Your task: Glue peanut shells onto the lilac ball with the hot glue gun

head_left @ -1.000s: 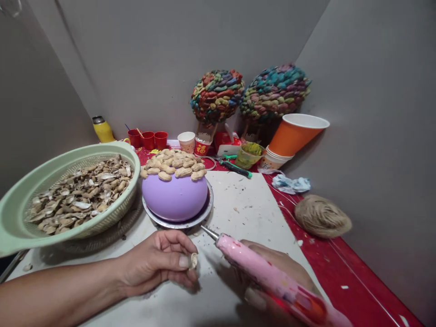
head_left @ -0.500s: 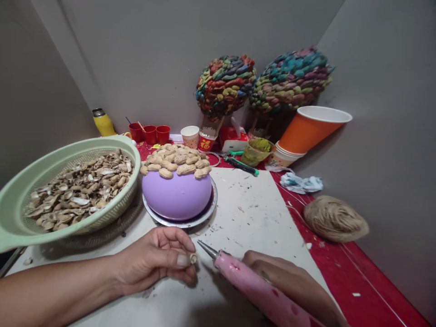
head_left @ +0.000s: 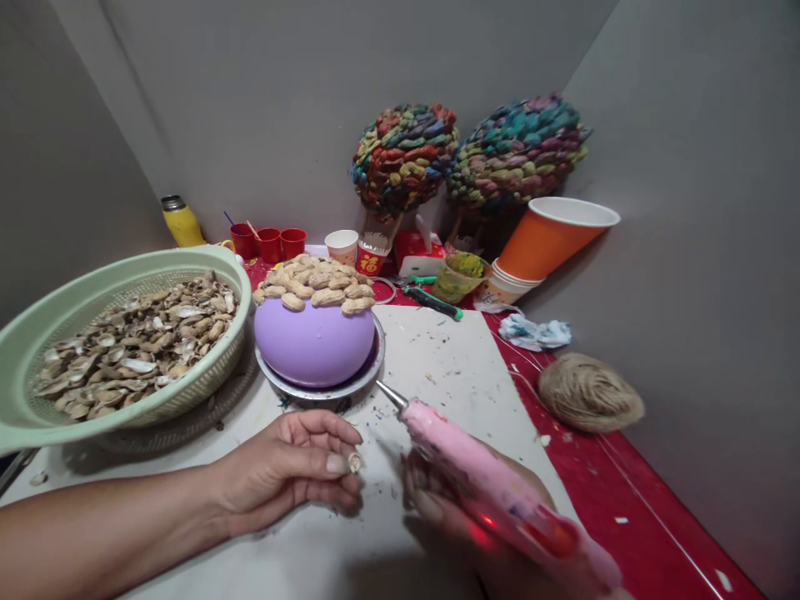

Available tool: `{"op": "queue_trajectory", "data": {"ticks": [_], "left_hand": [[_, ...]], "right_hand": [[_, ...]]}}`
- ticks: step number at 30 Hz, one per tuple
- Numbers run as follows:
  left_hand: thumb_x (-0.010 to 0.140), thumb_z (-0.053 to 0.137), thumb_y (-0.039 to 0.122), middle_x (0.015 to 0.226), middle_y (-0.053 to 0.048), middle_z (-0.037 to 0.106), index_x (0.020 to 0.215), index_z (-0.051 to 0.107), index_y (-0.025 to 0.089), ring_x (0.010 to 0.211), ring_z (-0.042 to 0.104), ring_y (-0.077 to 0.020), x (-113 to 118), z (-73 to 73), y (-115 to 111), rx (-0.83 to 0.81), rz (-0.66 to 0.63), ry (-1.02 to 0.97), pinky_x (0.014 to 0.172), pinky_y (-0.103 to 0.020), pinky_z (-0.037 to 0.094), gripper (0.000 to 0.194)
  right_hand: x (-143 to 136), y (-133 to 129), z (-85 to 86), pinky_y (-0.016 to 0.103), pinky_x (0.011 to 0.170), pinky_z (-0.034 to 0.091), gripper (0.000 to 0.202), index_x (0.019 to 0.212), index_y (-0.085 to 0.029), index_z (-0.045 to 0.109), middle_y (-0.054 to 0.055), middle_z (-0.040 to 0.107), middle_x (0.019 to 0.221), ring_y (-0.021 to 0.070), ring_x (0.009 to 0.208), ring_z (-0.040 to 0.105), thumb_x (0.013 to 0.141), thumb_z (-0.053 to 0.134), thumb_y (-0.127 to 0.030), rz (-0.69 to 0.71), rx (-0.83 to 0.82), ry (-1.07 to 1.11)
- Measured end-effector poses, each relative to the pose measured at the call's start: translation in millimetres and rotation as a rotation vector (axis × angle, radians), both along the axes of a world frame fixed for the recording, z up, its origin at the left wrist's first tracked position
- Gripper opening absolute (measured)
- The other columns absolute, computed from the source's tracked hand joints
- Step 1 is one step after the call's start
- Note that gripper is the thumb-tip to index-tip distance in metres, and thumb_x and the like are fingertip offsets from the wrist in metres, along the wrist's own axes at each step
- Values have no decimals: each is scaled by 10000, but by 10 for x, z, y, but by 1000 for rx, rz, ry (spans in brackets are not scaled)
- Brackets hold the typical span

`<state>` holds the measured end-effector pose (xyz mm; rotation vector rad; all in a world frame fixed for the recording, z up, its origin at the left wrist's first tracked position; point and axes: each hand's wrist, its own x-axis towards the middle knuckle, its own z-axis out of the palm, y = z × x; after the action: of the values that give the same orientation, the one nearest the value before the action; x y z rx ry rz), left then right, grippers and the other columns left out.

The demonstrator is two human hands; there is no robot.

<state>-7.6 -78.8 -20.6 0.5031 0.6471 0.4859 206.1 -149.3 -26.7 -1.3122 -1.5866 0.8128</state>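
Between the thumb and fingers of my left hand (head_left: 300, 467) is a peanut shell (head_left: 355, 462), its end pointing to the right. My right hand (head_left: 450, 508) grips a pink glue gun (head_left: 493, 483) with a red light glowing on it. The gun's metal nozzle points up and left, apart from the shell, toward a metal dish. On that dish (head_left: 380, 358) rests a purple balloon (head_left: 312, 340), its top covered with peanut shells (head_left: 312, 279) in rows.
At the left stands a green colander (head_left: 241, 308) of peanut shells. Behind are red cups (head_left: 268, 245), pliers (head_left: 434, 303), a plastic cup (head_left: 461, 279), an orange cup (head_left: 550, 237) and two colourful peanut-shell balloon models (head_left: 406, 158). A twine ball (head_left: 587, 392) lies right.
My right hand has turned the glue gun, and its nozzle has risen up and right, away from the shell. My left hand keeps its pinch. The view has shifted slightly.
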Motion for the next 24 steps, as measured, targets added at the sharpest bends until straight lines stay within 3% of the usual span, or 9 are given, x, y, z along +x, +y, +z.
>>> {"op": "queue_trajectory", "data": {"ticks": [3,5,9,14,24], "left_hand": [[674,808,99,726,-50,701,842,703,111,655,696,-137,56,-35,-67,-1,-47,-16,671,-268,582,199],[680,804,105,716,-55,701,816,692,111,650,694,-134,81,-54,-99,6,-66,-13,673,-265,578,177],[678,809,121,718,-65,715,786,671,121,634,691,-133,104,-71,-136,27,-83,-14,678,-274,574,175],[687,812,142,708,-64,723,779,675,122,630,697,-132,101,-71,-157,30,-101,-29,686,-266,573,167],[682,811,126,734,-62,730,801,670,120,629,709,-149,90,-79,-147,43,-134,-56,647,-277,584,184]], "right_hand": [[-114,4,-67,255,495,528,112,804,-220,616,16,639,679,165,539,608,780,628,-329,-87,-86,135],[-166,9,-91,256,522,529,101,779,-221,612,5,647,682,160,549,616,737,656,-302,-137,-46,133],[-181,11,-100,220,457,478,59,771,-214,584,-22,614,635,127,487,576,752,629,-247,-85,113,13],[-152,0,-80,227,466,474,68,768,-202,566,-8,628,647,131,500,586,796,614,-241,-66,52,-89],[-159,-23,-33,237,510,488,113,782,-200,578,-10,628,675,141,550,593,800,648,-287,-18,-43,17]]}}
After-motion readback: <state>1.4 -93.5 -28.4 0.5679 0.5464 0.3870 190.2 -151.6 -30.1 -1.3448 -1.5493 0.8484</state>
